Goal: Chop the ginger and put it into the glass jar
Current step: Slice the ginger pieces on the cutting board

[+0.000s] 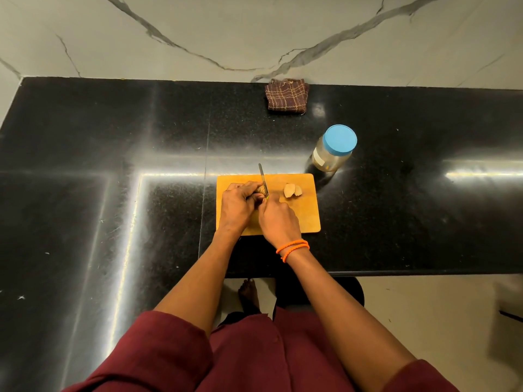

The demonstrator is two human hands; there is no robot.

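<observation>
Left hand [237, 205]: closed on a ginger piece [259, 189], pinning it to the cutting board [307, 222] near the counter [85, 165] front edge.
Right hand [278, 220]: gripping the knife [263, 179], blade pointing toward the back edge, across the held piece.
Key relation: blade touches ginger just right of the left fingertips.
Cut pieces [293, 190]: about two, on the board's right part.
Glass jar [334, 149]: one, blue lid [339, 138] on, just beyond the board's far right corner, nearer the right hand.
Cloth [286, 94]: one, back edge.

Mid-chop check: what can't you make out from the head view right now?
- Ginger piece being cut: mostly covered by the left hand.
- Knife handle: hidden inside the right hand.
- Glass jar contents: too small and murky to identify; blue lid on.
- Cut pieces: count unclear.
</observation>
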